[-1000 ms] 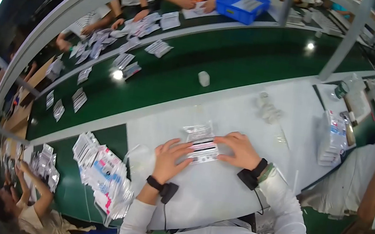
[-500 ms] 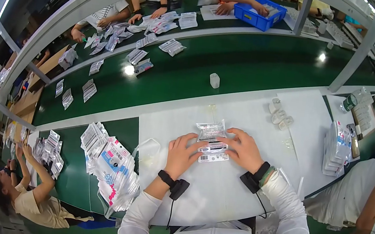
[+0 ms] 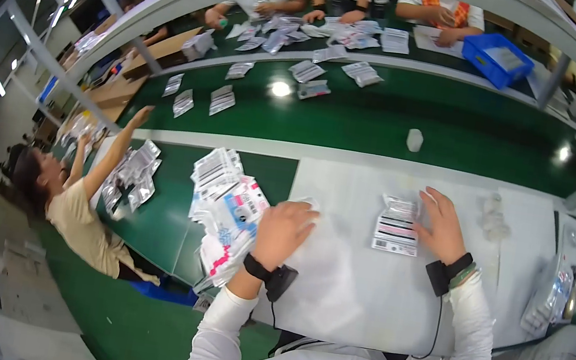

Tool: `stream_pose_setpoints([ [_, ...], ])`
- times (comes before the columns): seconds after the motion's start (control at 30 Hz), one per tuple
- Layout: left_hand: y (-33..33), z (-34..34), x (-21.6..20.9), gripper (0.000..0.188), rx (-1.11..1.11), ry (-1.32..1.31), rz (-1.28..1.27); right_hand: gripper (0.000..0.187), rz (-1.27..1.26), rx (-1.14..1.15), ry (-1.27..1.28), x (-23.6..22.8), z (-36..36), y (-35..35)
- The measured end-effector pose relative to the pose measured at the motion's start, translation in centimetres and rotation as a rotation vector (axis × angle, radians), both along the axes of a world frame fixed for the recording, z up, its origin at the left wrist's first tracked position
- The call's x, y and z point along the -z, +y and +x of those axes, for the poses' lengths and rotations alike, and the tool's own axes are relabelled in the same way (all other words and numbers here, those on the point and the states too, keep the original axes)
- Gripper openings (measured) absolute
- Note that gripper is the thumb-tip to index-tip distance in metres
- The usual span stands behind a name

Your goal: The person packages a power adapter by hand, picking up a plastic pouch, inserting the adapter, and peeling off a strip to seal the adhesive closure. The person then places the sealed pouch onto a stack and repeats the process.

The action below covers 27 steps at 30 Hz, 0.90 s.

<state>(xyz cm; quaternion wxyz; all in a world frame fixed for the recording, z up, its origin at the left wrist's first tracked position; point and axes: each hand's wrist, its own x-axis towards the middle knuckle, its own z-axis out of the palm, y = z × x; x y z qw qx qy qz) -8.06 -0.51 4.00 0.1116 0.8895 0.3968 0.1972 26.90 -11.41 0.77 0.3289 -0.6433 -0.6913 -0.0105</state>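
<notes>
Left, a heap of silvery packets (image 3: pixel 134 170) is spread on the green tabletop (image 3: pixel 163 230), beside a co-worker's outstretched arm (image 3: pixel 111 157); to its right, a fanned pile of printed packets (image 3: pixel 230 209) is banked along the right edge of the same tabletop, its side overlapped in view by the left hand (image 3: pixel 284 228); the fingers of this hand are lightly bent and held close together over the left edge of the white tabletop (image 3: pixel 338 292), and whether anything is gripped beneath them cannot be told; clearance from the pile is best kept, lest a packet be dragged.

Centre, a single striped packet (image 3: pixel 397 230) is laid flat, roughly midway between the side edges of the white tabletop and nearer its far edge; its far end is wrinkled, and is probably best smoothed with light outward strokes, the sides being steadied evenly.

Right, the right hand (image 3: pixel 444 232) is spread, thumb and fingers well apart, with nothing grasped; the thumb is placed at the packet's right edge, though contact cannot be confirmed; blurred clear pieces (image 3: pixel 495 217) are grouped toward the far right corner; a stack of packets (image 3: pixel 544 302) is set near the right edge.
</notes>
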Motion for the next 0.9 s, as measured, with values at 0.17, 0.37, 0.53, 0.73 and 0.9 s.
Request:
stream_pose_setpoints([
  [0.17,2.6,-8.4,2.0,0.031,-0.383,0.274,0.206,0.060,-0.401,-0.239,-0.072,-2.9,1.2,4.4],
  [0.37,2.2,-10.6,4.6,0.030,-0.381,0.323,0.264,0.060,0.052,0.059,-0.288,-5.0,5.7,5.2],
  [0.53,1.3,-9.6,1.8,0.016,-0.359,0.314,0.255,0.053,0.278,0.196,-0.010,-6.1,4.2,1.7],
  [0.73,0.3,-1.5,-0.8,0.017,-0.160,-0.823,-0.522,0.044,-0.274,-0.246,0.918,-0.3,-3.5,-1.8],
  [0.9,-3.8,8.3,3.6,0.026,0.167,-1.433,-1.414,0.045,-0.439,-0.329,1.483,1.2,-8.5,-0.8],
])
